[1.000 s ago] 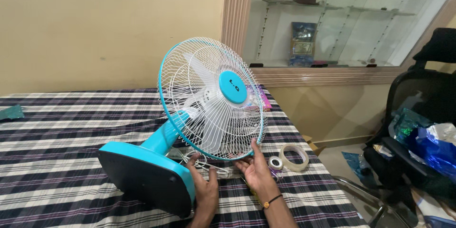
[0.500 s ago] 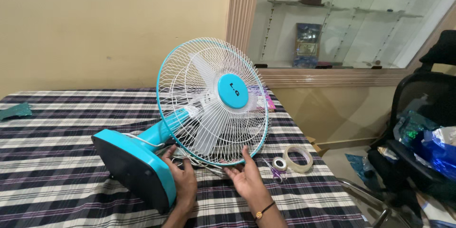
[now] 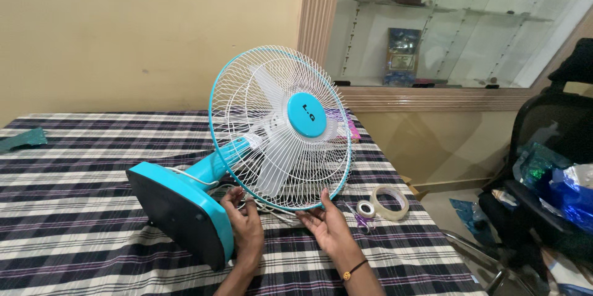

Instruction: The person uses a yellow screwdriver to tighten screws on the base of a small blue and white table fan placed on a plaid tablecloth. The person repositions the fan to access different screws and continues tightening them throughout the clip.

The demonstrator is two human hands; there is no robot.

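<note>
I see the tilted fan mid-frame on the worktop; my left hand grips its neck, right hand lies open under the grille. I'd support both ends evenly.

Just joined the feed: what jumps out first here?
A turquoise table fan lies tipped on the checked tablecloth, its white grille facing up. The left hand is by its base and the right hand touches the grille's lower rim. Two tape rolls lie just right of them.
</note>
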